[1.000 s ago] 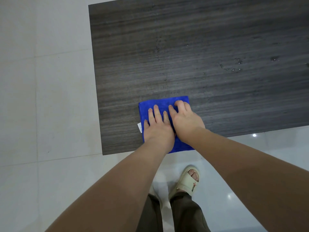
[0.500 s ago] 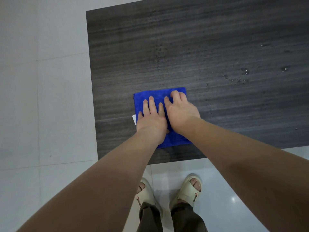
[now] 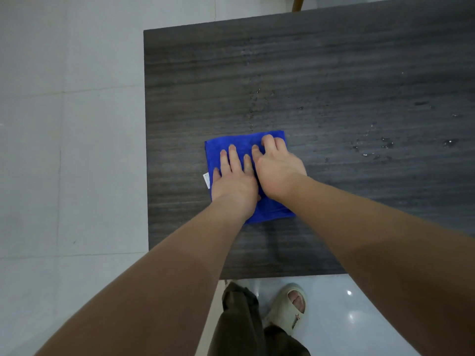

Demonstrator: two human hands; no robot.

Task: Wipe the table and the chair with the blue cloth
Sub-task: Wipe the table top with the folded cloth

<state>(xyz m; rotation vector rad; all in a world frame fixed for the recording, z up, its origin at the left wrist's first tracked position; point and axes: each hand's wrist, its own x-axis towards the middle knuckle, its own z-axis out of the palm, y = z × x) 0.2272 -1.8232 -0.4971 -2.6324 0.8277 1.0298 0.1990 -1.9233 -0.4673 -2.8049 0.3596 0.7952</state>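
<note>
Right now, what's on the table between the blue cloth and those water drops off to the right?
In the head view, only bare dark tabletop lies between the blue cloth and the water drops, apart from one small stray droplet.

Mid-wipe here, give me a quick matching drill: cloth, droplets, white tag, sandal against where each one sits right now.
Things:
1. blue cloth
2. water droplets
3. white tag
4. sandal

Places:
A. on the floor below the table's near edge
B. at the cloth's left edge
C. flat under both hands
D. on the tabletop, right of the cloth

Pairs: 1-C, 2-D, 3-B, 4-A
</note>
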